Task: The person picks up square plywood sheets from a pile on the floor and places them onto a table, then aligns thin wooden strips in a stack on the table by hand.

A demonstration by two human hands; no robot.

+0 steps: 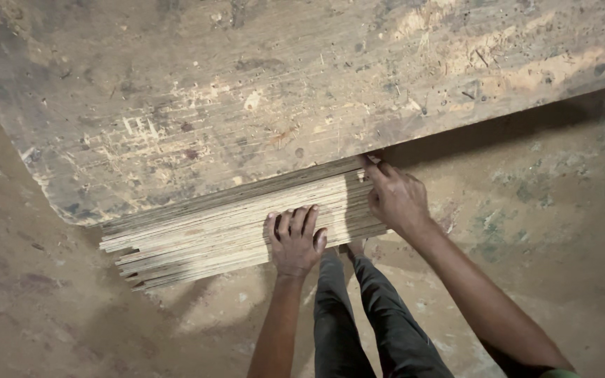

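Worn wood: scarred worktable [246,91] overhangs stack of thin wooden strips [211,227], long axis running left-right, slightly tilted. Left hand [295,241] lies flat on stack top, fingers spread, clasping nothing. Right hand [395,197] cups the right end, fingertips at table edge. No labels visible.

A worn, scratched wooden surface [260,91] fills the upper view, its rounded corner at the left. A stack of thin wooden strips [225,227] lies at its near edge, overhanging the dusty floor [547,231] below.
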